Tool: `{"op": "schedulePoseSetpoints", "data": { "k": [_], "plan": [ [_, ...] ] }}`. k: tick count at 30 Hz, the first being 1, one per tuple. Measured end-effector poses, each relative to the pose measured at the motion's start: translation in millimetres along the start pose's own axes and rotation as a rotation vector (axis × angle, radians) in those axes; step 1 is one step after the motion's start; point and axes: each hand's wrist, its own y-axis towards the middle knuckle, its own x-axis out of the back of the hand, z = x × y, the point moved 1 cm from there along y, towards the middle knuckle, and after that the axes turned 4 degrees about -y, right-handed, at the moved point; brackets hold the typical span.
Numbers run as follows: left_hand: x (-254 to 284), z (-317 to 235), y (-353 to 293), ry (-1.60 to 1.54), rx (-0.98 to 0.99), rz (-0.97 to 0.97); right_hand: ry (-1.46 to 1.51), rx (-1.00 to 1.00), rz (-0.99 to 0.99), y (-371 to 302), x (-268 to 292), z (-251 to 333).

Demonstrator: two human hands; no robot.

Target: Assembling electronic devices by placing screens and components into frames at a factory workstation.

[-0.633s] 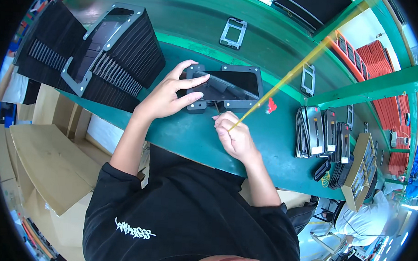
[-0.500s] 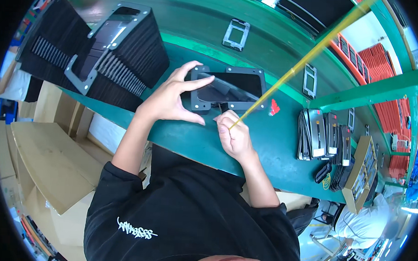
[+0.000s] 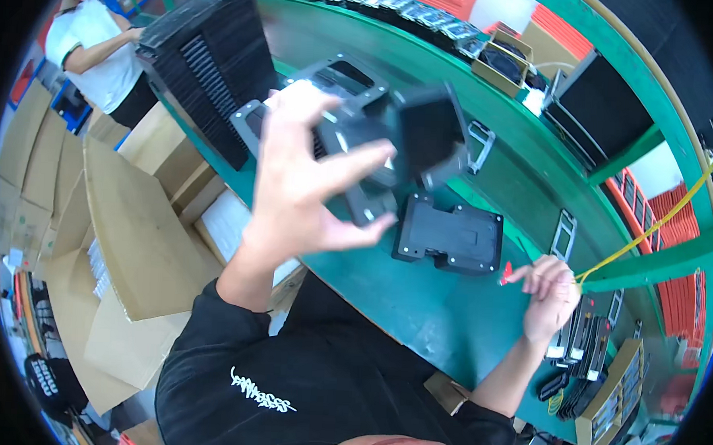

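Observation:
My left hand, smeared by motion, grips a black frame with its thumb and spread fingers. The frame is lifted and tilted above the green bench, and a dark glossy panel shows at its right side. Below it and to the right, a black fixture block with silver corner dots lies on the bench. My right hand is off to the right with curled fingers, and a yellow cord runs to it. Its fingertips are by a small red piece; whether they touch it I cannot tell.
A tall stack of black frames stands at the left back, with open cardboard boxes below. Dark flat parts and a carton sit at the right. A green post and rail flank the bench. Another person stands far left.
My left hand has lifted the black frame off the fixture block and moved it up and left toward the stack. My right hand has drawn away to the right. The view has turned.

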Motion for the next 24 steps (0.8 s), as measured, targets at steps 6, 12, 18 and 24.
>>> {"op": "schedulePoseSetpoints", "data": {
  "k": [6,12,18,24],
  "plan": [
    [29.4,58.5,-27.7,-0.042,0.436,-0.193,-0.113,-0.070,-0.059,12.8,14.2,-5.8],
    [10.2,61.1,-47.2,-0.136,0.544,-0.182,-0.023,-0.108,0.068,44.4,12.3,-27.9],
    [3.1,84.3,-60.7,-0.147,0.443,-0.240,-0.128,-0.364,0.136,103.6,32.0,-128.9],
    [-10.3,88.1,-60.1,-0.175,0.404,-0.320,-0.951,-0.098,0.317,184.7,-1.6,-268.5]
  ]
}}
